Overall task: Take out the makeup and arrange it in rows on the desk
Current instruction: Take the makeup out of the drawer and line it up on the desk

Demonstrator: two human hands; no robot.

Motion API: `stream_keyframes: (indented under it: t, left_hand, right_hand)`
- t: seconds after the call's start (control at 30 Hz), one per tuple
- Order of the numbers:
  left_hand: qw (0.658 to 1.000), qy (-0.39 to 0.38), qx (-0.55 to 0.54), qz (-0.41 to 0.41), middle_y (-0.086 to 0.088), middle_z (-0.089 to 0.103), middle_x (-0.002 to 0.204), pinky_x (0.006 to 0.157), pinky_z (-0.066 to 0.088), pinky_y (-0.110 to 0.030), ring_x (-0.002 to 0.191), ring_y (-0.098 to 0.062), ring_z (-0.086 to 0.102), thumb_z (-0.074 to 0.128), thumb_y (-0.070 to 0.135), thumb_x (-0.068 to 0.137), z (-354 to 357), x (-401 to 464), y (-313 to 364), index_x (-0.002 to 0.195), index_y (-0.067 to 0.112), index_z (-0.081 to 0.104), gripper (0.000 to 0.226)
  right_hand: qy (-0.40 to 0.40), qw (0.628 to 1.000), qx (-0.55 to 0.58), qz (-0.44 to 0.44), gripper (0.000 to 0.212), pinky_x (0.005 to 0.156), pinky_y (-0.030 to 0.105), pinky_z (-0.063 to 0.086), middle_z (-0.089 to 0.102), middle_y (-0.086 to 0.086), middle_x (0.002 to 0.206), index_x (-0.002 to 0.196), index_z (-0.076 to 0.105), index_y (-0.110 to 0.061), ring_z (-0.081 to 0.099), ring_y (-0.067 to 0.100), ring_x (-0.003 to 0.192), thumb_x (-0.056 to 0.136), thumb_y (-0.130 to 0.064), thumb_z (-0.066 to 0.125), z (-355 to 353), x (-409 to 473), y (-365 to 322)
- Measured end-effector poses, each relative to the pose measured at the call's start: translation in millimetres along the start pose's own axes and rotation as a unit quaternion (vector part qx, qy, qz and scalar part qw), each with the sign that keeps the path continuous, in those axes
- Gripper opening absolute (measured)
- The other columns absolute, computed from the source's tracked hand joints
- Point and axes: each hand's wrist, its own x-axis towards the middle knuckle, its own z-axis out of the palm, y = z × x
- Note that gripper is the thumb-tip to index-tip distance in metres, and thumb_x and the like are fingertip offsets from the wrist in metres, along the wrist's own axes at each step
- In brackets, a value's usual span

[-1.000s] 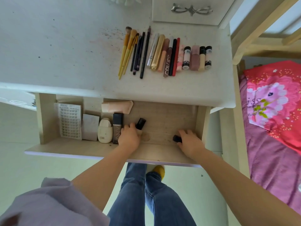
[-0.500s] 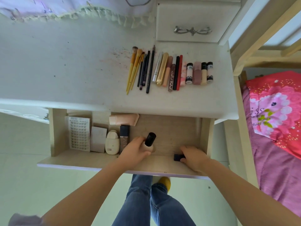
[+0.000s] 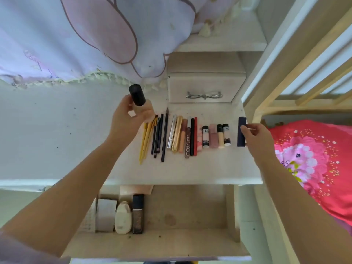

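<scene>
I log the left hand point(image 3: 126, 119) gripping a black-capped bottle point(image 3: 140, 103) raised above the desk point(image 3: 57, 134), over the brush end of the makeup row point(image 3: 185, 135). Right hand point(image 3: 254, 136) pinches a dark blue tube point(image 3: 241, 131) at the row's right end. Drawer point(image 3: 181, 242) open below.

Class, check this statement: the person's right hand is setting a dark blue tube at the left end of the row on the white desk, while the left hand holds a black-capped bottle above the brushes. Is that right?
Not quite. The head view shows the right hand setting the dark blue tube at the right end of the row on the white desk, beyond the small black-capped vials. The rest holds: the left hand holds the black-capped bottle above the yellow-handled brushes.
</scene>
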Motion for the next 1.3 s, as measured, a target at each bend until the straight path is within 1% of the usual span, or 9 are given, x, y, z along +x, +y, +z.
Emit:
stream_keyframes:
  t: [0.13, 0.27, 0.5, 0.67, 0.8, 0.87, 0.97, 1.07, 1.3]
  left_hand:
    - [1.0, -0.003, 0.018, 0.004, 0.008, 0.058, 0.106, 0.072, 0.038, -0.006, 0.096, -0.001, 0.053, 0.066, 0.012, 0.083, 21, 54, -10, 0.112, 0.023, 0.051, 0.034]
    - [0.999, -0.017, 0.049, -0.012, 0.011, 0.056, 0.106, 0.077, 0.042, -0.014, 0.093, 0.002, 0.052, 0.065, 0.017, 0.085, 36, 77, -31, 0.113, 0.025, 0.051, 0.032]
    - [0.997, -0.03, 0.074, -0.023, 0.005, 0.055, 0.113, 0.073, 0.04, -0.012, 0.1, -0.008, 0.055, 0.065, 0.017, 0.085, 43, 79, -53, 0.121, 0.019, 0.047, 0.041]
    - [0.995, 0.032, 0.091, -0.016, 0.006, 0.053, 0.113, 0.085, 0.045, -0.018, 0.102, -0.003, 0.052, 0.065, 0.022, 0.086, 16, 46, -48, 0.129, 0.016, 0.042, 0.049]
    - [0.989, 0.105, 0.101, 0.035, 0.013, 0.052, 0.091, 0.072, 0.047, -0.012, 0.083, -0.002, 0.055, 0.049, 0.011, 0.094, -25, -53, -55, 0.11, 0.02, 0.046, 0.018]
    - [0.988, 0.091, 0.127, 0.005, 0.008, 0.056, 0.09, 0.07, 0.046, -0.018, 0.079, -0.011, 0.057, 0.047, 0.009, 0.095, -45, -107, -77, 0.105, 0.023, 0.048, 0.017]
    - [0.978, 0.024, 0.189, -0.088, 0.008, 0.061, 0.086, 0.068, 0.041, -0.022, 0.077, -0.012, 0.058, 0.049, 0.007, 0.093, -62, -166, -124, 0.1, 0.022, 0.056, 0.018]
    - [0.947, -0.096, 0.268, -0.152, -0.004, 0.064, 0.107, 0.079, 0.041, -0.025, 0.093, -0.018, 0.057, 0.048, 0.009, 0.094, -61, -193, -166, 0.113, 0.013, 0.061, 0.024]
    - [0.831, -0.229, 0.497, -0.097, -0.002, 0.041, 0.143, 0.104, 0.034, -0.035, 0.134, -0.022, 0.033, 0.043, 0.023, 0.095, -54, -167, -219, 0.14, 0.017, 0.038, 0.045]
  right_hand:
    - [-0.002, 0.995, -0.094, 0.014, 0.026, 0.076, 0.029, 0.042, 0.065, 0.006, 0.1, 0.11, 0.062, -0.002, 0.057, 0.021, 0.087, 0.094, -0.021, 0.053, 19, 18, 5]
    - [0.011, 0.986, -0.158, -0.045, 0.026, 0.073, 0.044, 0.048, 0.066, 0.023, 0.084, 0.086, 0.065, 0.007, 0.061, 0.038, 0.081, 0.093, -0.01, 0.048, 27, 16, 2]
    - [0.004, 0.984, -0.174, -0.042, 0.025, 0.06, 0.03, 0.038, 0.057, 0.003, 0.071, 0.076, 0.058, -0.011, 0.052, 0.022, 0.065, 0.094, -0.016, 0.041, 24, 24, 19]
    - [0.078, 0.984, -0.076, -0.143, 0.023, 0.075, 0.013, 0.037, 0.055, 0.0, 0.1, 0.11, 0.06, -0.008, 0.049, 0.007, 0.087, 0.096, -0.013, 0.042, 22, -29, 1]
    - [-0.147, 0.943, -0.026, -0.296, 0.028, 0.066, 0.003, 0.04, 0.054, -0.017, 0.085, 0.102, 0.063, -0.008, 0.055, -0.004, 0.075, 0.093, -0.021, 0.04, 37, -124, -3]
    - [-0.298, 0.907, -0.084, -0.285, 0.03, 0.068, 0.002, 0.038, 0.05, -0.026, 0.085, 0.104, 0.064, -0.013, 0.052, -0.011, 0.074, 0.092, -0.026, 0.04, 55, -158, 17]
    - [-0.434, 0.853, -0.187, -0.224, 0.025, 0.077, 0.018, 0.042, 0.062, -0.009, 0.098, 0.109, 0.063, -0.016, 0.053, -0.003, 0.082, 0.097, -0.021, 0.042, 86, -184, 50]
    - [-0.496, 0.821, -0.254, -0.123, 0.026, 0.083, 0.022, 0.045, 0.061, 0.0, 0.113, 0.118, 0.056, -0.019, 0.057, 0.013, 0.099, 0.1, -0.026, 0.039, 118, -199, 63]
    - [-0.448, 0.847, -0.286, -0.018, 0.037, 0.091, 0.035, 0.046, 0.057, 0.012, 0.125, 0.129, 0.046, -0.011, 0.055, 0.027, 0.111, 0.099, -0.032, 0.041, 211, -220, 70]
